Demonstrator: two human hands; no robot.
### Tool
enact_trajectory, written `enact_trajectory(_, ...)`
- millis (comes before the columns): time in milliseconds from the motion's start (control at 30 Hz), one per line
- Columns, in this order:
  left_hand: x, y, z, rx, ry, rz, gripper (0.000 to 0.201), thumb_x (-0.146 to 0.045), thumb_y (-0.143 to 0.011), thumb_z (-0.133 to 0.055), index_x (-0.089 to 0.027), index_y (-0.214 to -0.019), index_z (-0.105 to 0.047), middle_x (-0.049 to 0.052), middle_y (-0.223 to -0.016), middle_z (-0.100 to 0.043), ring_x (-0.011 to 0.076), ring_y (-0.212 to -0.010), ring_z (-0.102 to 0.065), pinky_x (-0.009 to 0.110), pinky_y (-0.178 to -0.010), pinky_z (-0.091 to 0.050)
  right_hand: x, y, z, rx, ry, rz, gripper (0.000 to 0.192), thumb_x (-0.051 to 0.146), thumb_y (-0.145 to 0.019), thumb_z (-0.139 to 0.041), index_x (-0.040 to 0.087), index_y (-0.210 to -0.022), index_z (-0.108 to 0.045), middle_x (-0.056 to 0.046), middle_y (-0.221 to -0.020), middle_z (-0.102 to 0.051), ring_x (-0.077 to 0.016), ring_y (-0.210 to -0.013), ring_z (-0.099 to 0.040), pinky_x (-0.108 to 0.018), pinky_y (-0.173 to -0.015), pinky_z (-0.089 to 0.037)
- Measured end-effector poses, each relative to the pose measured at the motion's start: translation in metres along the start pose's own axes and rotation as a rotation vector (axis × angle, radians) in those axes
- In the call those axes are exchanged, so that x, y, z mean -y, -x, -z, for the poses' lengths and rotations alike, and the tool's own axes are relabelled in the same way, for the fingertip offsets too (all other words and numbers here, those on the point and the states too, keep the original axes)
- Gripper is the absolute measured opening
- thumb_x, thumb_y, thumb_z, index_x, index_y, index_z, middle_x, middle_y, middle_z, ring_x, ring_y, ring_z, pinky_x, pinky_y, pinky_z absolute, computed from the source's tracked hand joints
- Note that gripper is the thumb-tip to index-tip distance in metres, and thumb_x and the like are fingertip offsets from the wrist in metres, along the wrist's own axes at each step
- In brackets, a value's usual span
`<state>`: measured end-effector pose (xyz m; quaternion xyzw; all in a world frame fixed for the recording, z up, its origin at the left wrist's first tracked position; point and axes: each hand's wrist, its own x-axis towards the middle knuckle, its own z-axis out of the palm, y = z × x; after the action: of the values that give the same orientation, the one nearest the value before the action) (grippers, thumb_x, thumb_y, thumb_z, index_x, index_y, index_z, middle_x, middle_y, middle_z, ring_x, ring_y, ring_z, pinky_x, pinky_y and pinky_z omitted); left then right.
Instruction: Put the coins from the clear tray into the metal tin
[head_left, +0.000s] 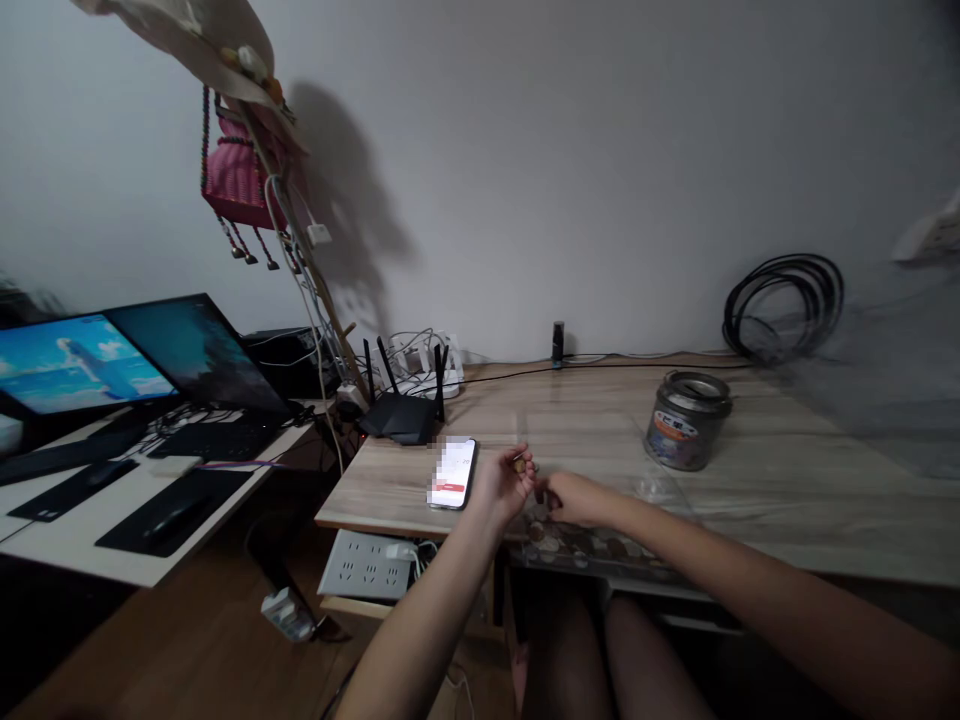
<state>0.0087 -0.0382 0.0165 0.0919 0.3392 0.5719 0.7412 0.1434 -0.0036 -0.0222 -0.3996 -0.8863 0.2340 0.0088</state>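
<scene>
My left hand is turned palm up over the front of the desk, with its fingers curled around what looks like a small gold-coloured coin. Close beside it, on the right, my right hand is closed with its fingertips bent toward the left palm; what they pinch is too small to make out. Several loose coins lie in clear plastic along the desk's front edge, just below my right hand. A phone with a lit screen rests left of my left hand.
A grey metal tin stands on the desk at right. A black router sits at back left, with a small dark bottle near the wall. A coiled black cable lies at far right. A power strip is below the desktop.
</scene>
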Motion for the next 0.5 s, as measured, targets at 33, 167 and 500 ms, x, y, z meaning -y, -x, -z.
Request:
enact_trajectory(33,0.0,0.001,0.0,-0.002,0.006,-0.004,0.017,-0.007,-0.081,-0.04,-0.01,-0.073,-0.055,0.003,-0.057,-0.053,0.0067,-0.048,-0.05,0.014,-0.046,-0.041,0.0,0.001,0.0,-0.017,0.02,0.01,0.026,0.01,-0.062,-0.055,0.013,-0.085,-0.065,-0.002,-0.069,-0.062,-0.0112,-0.058,-0.048,-0.021,-0.054,-0.033)
enact_trajectory(167,0.003,0.006,-0.001,0.006,0.017,0.007,0.016,-0.008,-0.081,-0.041,-0.009,-0.074,-0.055,0.003,-0.058,-0.054,0.0072,-0.049,-0.051,0.015,-0.047,-0.041,0.002,0.003,-0.002,-0.049,0.068,0.082,0.03,0.016,-0.062,-0.059,0.012,-0.092,-0.065,-0.009,-0.084,-0.066,-0.0169,-0.069,-0.054,-0.025,-0.063,-0.039)
enact_trajectory(500,-0.001,0.01,0.001,-0.055,0.057,-0.036,0.016,-0.005,-0.081,-0.041,-0.01,-0.072,-0.054,0.002,-0.057,-0.053,0.0067,-0.047,-0.05,0.014,-0.044,-0.041,-0.019,-0.033,-0.018,-0.188,-0.175,-0.034,0.019,0.007,-0.06,-0.058,0.013,-0.077,-0.064,-0.001,-0.066,-0.061,-0.0112,-0.06,-0.05,-0.021,-0.057,-0.037)
